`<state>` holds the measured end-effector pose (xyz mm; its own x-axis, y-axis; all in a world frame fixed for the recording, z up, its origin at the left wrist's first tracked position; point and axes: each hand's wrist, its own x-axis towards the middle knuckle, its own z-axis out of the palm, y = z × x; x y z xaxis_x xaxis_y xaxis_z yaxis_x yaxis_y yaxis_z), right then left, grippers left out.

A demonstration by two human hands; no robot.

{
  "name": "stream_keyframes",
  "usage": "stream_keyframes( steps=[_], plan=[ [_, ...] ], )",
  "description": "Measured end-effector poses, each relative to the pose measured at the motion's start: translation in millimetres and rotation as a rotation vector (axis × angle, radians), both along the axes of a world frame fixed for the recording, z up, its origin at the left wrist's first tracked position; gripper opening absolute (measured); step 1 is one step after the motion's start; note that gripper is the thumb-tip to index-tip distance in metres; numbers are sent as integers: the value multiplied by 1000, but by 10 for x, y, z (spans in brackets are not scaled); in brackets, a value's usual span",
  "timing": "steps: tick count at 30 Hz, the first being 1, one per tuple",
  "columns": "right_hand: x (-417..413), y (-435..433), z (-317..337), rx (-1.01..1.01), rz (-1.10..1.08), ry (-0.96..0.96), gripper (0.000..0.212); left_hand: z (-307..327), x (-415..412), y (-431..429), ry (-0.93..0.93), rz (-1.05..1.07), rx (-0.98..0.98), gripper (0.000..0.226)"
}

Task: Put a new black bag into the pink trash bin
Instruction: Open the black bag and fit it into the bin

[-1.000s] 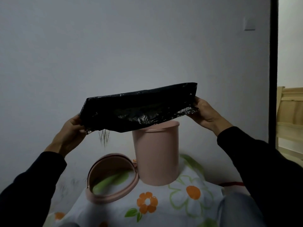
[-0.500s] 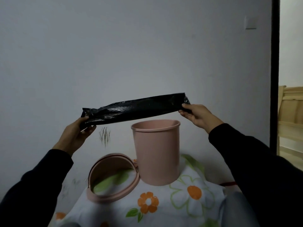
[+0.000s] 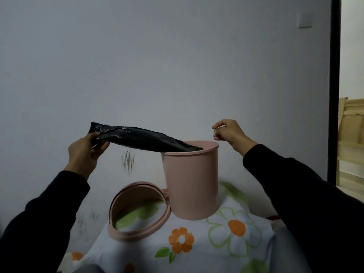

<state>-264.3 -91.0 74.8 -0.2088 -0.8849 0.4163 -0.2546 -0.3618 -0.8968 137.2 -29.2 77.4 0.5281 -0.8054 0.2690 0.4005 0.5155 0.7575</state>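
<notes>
The right hand (image 3: pixel 229 133) has let go of the black bag (image 3: pixel 141 139), whose far end has dropped from level into the mouth of the pink trash bin (image 3: pixel 192 180). The left hand (image 3: pixel 86 149) pinches the bag's upper end between thumb and fingers, wrist bent back, forearm rising from its dark sleeve. From that grip the bag slopes down and to the right as a narrow crumpled roll, its lower tip resting inside the bin's rim. Beyond the bin, on the far side from the grip, the right hand hovers empty above the rim, fingers loosely curled, thumb and forefinger nearly meeting. Below the grip, the pink lid (image 3: pixel 139 210) leans against the bin's base on a floral cloth (image 3: pixel 226 243).
</notes>
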Motion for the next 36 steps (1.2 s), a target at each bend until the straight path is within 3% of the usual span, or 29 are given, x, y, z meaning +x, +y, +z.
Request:
stream_keyframes(
  steps=[10, 18, 23, 28, 32, 36],
  plan=[
    [207, 147, 3, -18, 131, 206, 36, 183, -664, 41, -201, -222, -50, 15],
    [342, 256, 25, -71, 207, 232, 34, 196, -1083, 26, -481, -377, 83, 60],
    [394, 325, 68, -100, 204, 244, 28, 150, -1302, 42, -677, -408, 135, 54],
    [478, 350, 136, -189, 202, 266, 17, 141, -1365, 35, -906, -304, 110, 36],
    [553, 402, 214, -254, 212, 305, 40, 178, -1359, 27, -976, -269, 67, 29],
    [589, 494, 287, -190, 325, 186, 54, 187, -1382, 87, -1068, -343, 40, 25]
  ],
)
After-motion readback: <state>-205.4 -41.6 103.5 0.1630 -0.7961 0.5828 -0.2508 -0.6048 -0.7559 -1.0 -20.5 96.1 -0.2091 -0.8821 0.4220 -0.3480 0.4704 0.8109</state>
